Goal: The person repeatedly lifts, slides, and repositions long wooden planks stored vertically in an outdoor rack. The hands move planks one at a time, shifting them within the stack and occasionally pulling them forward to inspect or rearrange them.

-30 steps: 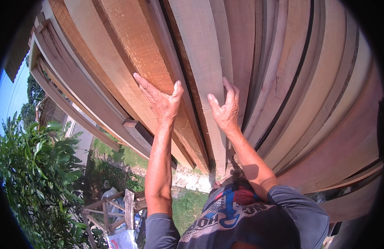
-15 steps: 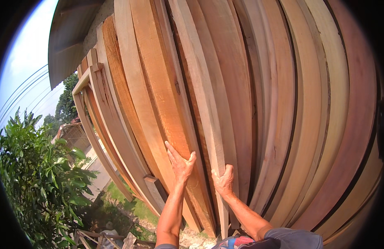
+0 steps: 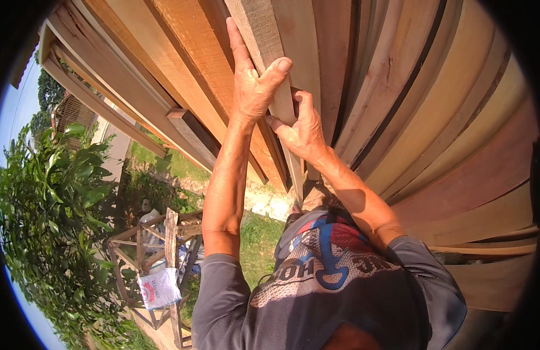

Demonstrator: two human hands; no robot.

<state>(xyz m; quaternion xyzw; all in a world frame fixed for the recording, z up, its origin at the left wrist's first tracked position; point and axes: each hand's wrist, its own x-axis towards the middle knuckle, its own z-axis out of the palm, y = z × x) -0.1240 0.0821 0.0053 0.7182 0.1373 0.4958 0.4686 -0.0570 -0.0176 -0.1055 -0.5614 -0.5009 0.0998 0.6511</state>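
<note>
A long, pale wooden plank (image 3: 259, 36) stands upright and tilted in front of me, its lower end down near my feet. My left hand (image 3: 253, 93) grips it higher up, fingers along its left edge and thumb across its face. Just below, my right hand (image 3: 305, 133) is wrapped round the same plank, with its fingers on the right edge. Orange-brown boards (image 3: 206, 70) lean close behind on the left, and a brownish board (image 3: 330, 64) stands to the right.
More boards (image 3: 451, 111) lean in a long row on the right. A short timber block (image 3: 191, 133) stands among those on the left. Further left are a leafy bush (image 3: 54, 221) and a wooden frame (image 3: 123, 265) with a white sack (image 3: 159, 288). Grass (image 3: 258, 236) lies underfoot.
My view has tipped down toward my body and feet. My left hand has moved from the orange board onto the pale plank, which my right hand still holds.
</note>
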